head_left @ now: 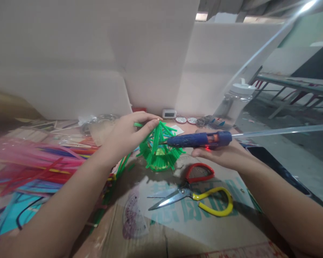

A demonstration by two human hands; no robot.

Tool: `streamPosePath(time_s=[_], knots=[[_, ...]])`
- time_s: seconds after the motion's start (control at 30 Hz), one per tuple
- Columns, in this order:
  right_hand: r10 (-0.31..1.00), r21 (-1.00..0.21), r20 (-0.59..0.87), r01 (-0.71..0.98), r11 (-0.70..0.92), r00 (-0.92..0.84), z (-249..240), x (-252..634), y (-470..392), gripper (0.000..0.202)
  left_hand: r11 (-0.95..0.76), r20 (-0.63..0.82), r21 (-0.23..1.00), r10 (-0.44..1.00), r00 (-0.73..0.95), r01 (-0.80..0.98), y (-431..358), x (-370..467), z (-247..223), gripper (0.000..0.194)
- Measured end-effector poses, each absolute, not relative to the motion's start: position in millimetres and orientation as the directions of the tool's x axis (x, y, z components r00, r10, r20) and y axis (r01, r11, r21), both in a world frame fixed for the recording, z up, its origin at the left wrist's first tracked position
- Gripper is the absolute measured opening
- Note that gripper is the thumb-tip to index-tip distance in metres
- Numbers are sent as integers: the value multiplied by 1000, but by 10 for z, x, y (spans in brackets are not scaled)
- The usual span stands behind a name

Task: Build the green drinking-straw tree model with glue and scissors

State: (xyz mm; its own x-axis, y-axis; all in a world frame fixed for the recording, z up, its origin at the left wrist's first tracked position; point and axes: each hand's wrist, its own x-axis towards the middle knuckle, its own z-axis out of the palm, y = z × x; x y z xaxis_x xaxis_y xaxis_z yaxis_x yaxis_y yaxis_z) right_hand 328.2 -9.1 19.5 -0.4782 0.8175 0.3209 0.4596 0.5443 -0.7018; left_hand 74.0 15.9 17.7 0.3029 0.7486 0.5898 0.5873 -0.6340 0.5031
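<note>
Cardboard-covered tabletop (148, 247), pale panels (153, 53), grey floor (261, 129) — left hand (131, 129) pinched on green model (156, 138), right hand (226, 156) round blue glue gun (188, 140).

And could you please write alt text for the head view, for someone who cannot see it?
A person's left hand grips the top of a green craft piece while the right hand holds a blue glue gun pointing at it. Red-and-yellow-handled scissors lie nearer the camera; colourful strips lie to the left.
</note>
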Motion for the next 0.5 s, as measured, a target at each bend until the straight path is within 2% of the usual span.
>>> streamPosePath(time_s=[0.13,0.27,0.5], knots=[[806,-722,359,407,560,-471,209,3243,-98,37,-634,589,503,749,304,587,158,736,177,28],[816,-765,322,376,523,-479,208,3226,-84,45,-638,589,499,746,312,586,159,725,177,28],[813,-752,331,386,534,-479,175,3236,-72,50,-633,582,497,751,312,594,160,723,179,29]])
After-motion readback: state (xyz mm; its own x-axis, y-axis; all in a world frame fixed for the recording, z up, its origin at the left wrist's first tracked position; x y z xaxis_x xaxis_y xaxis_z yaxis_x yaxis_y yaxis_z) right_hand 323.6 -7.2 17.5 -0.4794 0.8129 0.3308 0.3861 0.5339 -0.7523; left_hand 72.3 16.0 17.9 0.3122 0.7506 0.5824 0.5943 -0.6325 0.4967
